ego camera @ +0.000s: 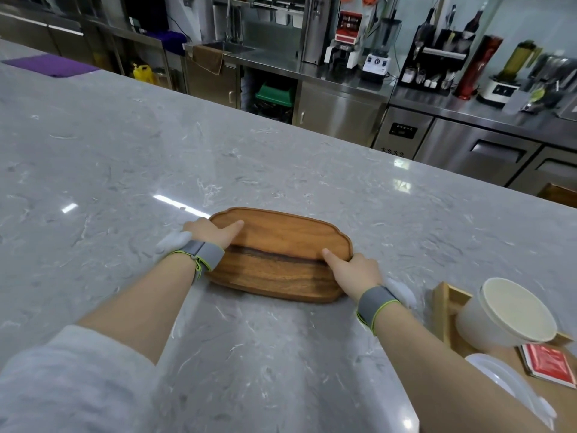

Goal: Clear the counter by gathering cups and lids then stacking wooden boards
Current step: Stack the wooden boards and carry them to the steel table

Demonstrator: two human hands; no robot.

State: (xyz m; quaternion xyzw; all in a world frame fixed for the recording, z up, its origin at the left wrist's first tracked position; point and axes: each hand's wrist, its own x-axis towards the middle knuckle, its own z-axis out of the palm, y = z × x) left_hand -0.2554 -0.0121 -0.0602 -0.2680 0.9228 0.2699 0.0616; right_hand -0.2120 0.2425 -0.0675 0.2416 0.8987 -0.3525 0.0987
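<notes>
A dark wooden board (282,245) with a scalloped rim lies flat on the grey marble counter (156,157). My left hand (212,232) grips its left end, thumb on top and fingers under the edge. At the right end, my right hand (354,270) holds it the same way. At the lower right a white cup with a lid (509,314) rests on a lighter wooden tray (445,301). A clear plastic lid (505,382) lies just in front of it, partly behind my right forearm.
A red packet (548,364) lies on the tray by the cup. A purple cloth (51,65) sits at the counter's far left. Another wooden piece (559,195) shows at the right edge. Steel cabinets and blenders (377,57) stand beyond the counter.
</notes>
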